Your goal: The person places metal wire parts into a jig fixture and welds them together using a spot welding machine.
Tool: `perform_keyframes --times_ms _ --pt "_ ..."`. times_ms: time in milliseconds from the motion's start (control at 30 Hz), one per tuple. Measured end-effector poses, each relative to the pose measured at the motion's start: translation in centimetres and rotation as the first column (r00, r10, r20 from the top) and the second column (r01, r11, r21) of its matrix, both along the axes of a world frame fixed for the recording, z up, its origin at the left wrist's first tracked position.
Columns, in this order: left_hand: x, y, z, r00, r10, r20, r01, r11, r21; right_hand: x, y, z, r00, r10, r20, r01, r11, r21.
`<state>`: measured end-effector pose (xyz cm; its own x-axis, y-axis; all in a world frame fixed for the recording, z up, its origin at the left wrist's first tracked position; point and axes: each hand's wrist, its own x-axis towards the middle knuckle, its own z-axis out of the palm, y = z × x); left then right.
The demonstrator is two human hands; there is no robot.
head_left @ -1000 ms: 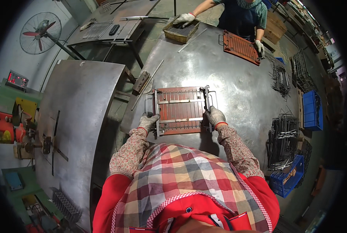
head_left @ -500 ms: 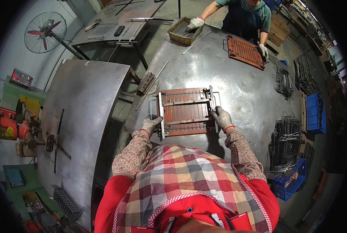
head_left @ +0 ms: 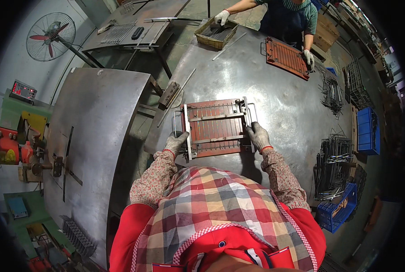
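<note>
In front of me on the metal table lies a reddish-brown jig board (head_left: 216, 131) with thin parallel wires and a pale metal clamping frame (head_left: 217, 116) across it. Gloved, my left hand (head_left: 176, 143) grips the board's left side near its lower corner. On the opposite side, my right hand (head_left: 258, 136) closes around the right edge beside the wire handle. Fingers of both hands are partly hidden behind the jig's edges. Across the table a co-worker's gloved hand (head_left: 308, 60) rests at a second orange-brown jig board (head_left: 286, 59), while their other hand (head_left: 222, 17) is over a yellow tray.
The yellow tray (head_left: 217, 41) of thin rods sits at the far table edge. A metal block (head_left: 169, 94) and long rod lie left of my jig. Bent wire frames (head_left: 334, 163) pile up at right, near blue crates (head_left: 368, 131). Another metal table (head_left: 93, 118) stands left.
The co-worker's hand at the tray has lifted and shifted left. My hands keep their hold on the jig, and the whole view has shifted slightly.
</note>
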<state>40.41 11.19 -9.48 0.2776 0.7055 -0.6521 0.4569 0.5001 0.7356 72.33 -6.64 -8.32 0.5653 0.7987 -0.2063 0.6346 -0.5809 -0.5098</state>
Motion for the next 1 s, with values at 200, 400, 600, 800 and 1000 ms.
perform_keyframes --times_ms 200,400,600,800,1000 --pt "-2.2 -1.5 1.7 0.865 -0.121 -0.487 0.359 0.828 0.432 -0.1 -1.2 -0.9 0.994 -0.025 -0.102 0.049 0.968 0.246" --pt "-3.5 -4.1 6.8 0.629 -0.389 -0.673 0.655 0.732 0.189 -0.8 -1.2 -0.5 0.994 -0.03 -0.106 0.056 0.965 0.255" --pt "-2.7 -5.0 5.8 0.548 -0.435 -0.715 0.758 0.62 0.203 -0.8 -1.3 -0.5 0.989 -0.029 -0.143 0.072 0.95 0.304" --pt "-0.2 -0.9 7.8 0.549 -0.397 -0.736 0.778 0.563 0.278 -1.1 -2.1 -0.2 0.984 -0.051 -0.17 0.102 0.947 0.306" --pt "5.1 8.1 6.2 0.742 -0.2 -0.64 0.653 0.428 0.624 -1.4 -1.9 0.0 0.985 -0.067 -0.162 0.116 0.941 0.318"
